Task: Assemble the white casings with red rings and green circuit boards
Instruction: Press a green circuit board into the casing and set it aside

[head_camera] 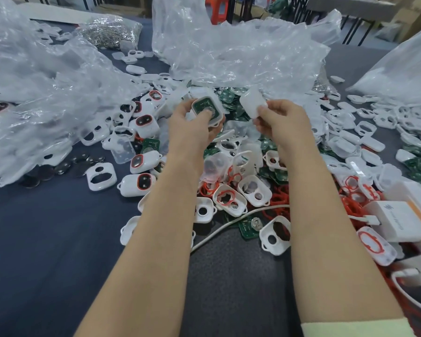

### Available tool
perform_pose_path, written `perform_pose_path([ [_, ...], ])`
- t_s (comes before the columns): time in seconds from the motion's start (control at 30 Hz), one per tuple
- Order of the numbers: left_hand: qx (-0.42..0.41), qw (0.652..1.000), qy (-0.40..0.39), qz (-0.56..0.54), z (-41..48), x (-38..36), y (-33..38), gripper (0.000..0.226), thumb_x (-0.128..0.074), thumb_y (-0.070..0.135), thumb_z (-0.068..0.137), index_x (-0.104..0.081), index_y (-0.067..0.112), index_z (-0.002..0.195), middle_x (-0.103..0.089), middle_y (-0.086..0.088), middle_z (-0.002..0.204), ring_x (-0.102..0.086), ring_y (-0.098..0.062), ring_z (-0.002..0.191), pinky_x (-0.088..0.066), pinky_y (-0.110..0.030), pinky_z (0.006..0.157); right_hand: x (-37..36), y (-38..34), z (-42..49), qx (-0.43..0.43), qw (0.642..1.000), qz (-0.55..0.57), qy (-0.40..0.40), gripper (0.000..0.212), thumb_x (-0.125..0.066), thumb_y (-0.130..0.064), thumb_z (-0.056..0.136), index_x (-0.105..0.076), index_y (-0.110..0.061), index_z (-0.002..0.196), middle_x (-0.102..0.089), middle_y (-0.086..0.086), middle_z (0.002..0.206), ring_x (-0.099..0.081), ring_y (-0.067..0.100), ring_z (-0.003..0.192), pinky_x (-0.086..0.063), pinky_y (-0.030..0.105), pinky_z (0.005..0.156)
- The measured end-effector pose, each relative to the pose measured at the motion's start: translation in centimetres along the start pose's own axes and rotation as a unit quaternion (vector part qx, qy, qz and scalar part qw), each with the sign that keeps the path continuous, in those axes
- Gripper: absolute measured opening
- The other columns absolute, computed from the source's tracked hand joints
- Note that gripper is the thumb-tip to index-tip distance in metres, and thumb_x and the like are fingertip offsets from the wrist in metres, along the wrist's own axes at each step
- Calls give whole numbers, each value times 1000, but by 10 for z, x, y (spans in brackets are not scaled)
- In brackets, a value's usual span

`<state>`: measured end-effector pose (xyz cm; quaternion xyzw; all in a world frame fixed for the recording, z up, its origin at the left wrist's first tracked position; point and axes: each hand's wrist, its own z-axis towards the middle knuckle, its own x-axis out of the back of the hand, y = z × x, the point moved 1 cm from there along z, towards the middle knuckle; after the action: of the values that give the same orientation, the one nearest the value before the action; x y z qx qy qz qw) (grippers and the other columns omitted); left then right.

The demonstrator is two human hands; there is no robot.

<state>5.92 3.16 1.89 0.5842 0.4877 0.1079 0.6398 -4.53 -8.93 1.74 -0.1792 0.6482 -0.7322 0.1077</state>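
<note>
- Hands reach forward side by side above a heap of small parts on the dark blue tabletop (46, 227); both forearms are bare and extend from the bottom edge, and a pale sleeve cuff shows at the lower right
- Left hand (192, 122): grip closed around a white casing (219, 107), fingers curled beneath it and the thumb pressing on its open face; the palm turns upward and inward
- Green circuit board (202, 103) sits inside that held casing, facing up, with a round metal contact near the thumb tip
- Right hand (282, 120): grip pinching a plain white cover (253, 103) between thumb and fingertips; the cover is tilted, just beside the casing but not touching it
- Under and around the hands: loose white shells, loose green boards (249, 227) and a tangle of red rings (279, 198)
- To the left, finished casings with red rings (137, 182) lie on the tabletop, with dark round discs (46, 171) nearby
- Crumpled clear plastic bags (228, 52) rise behind the pile; a white cable (228, 224) runs across the near parts to a white box (398, 220) at the right
</note>
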Motion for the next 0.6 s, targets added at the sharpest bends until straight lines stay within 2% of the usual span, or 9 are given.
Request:
perform_pose_path([
  [0.07, 2, 1000, -9, 8, -2, -1, -2, 29, -49, -3, 95, -50, 9, 122, -60, -19, 122, -68, -21, 86, -58, -22, 69, 2, -5, -7, -22, 995, 91, -21, 8, -60, -8, 93, -61, -15, 90, -66, 5, 84, -66, 8, 62, -53, 19, 63],
  [0.23, 11, 999, -28, 40, -7, -1, -10, 31, -47, 1, 97, -51, 6, 127, -61, -20, 122, -68, -28, 97, -59, -24, 69, 1, -11, -29, -40, 979, 183, -79, 7, -59, -6, 92, -62, -11, 90, -71, 0, 68, -68, 11, 62, -55, 20, 61],
  [0.33, 9, 998, -38, 44, -12, -1, -13, 26, -43, 3, 99, -53, 9, 122, -61, -19, 120, -68, -29, 100, -58, -24, 68, -2, -8, -39, -52, 977, 190, -85, 6, -57, -7, 93, -61, -11, 95, -71, 5, 83, -70, 15, 68, -56, 23, 64],
  [0.43, 0, 997, -50, 59, -13, -2, -19, 23, -41, 3, 99, -56, 12, 114, -62, -17, 116, -68, -22, 88, -57, -23, 64, -2, -3, -44, -65, 974, 203, -81, 11, -52, -8, 97, -60, -14, 98, -64, 12, 101, -71, 19, 69, -56, 23, 61],
  [0.5, 8, 997, -54, 52, -12, -2, -22, 22, -42, 5, 99, -56, 13, 114, -64, -15, 109, -68, -19, 80, -58, -24, 63, -1, -2, -45, -54, 975, 201, -78, 14, -51, -7, 97, -61, -15, 100, -63, 13, 100, -69, 15, 65, -54, 21, 60],
  [0.6, 23, 996, -61, 65, -11, -2, -27, 21, -43, 8, 100, -58, 14, 114, -66, -13, 109, -69, -19, 81, -57, -26, 64, 1, 0, -45, -35, 978, 191, -75, 17, -53, -4, 95, -64, -14, 103, -67, 8, 88, -64, 9, 59, -53, 17, 60],
])
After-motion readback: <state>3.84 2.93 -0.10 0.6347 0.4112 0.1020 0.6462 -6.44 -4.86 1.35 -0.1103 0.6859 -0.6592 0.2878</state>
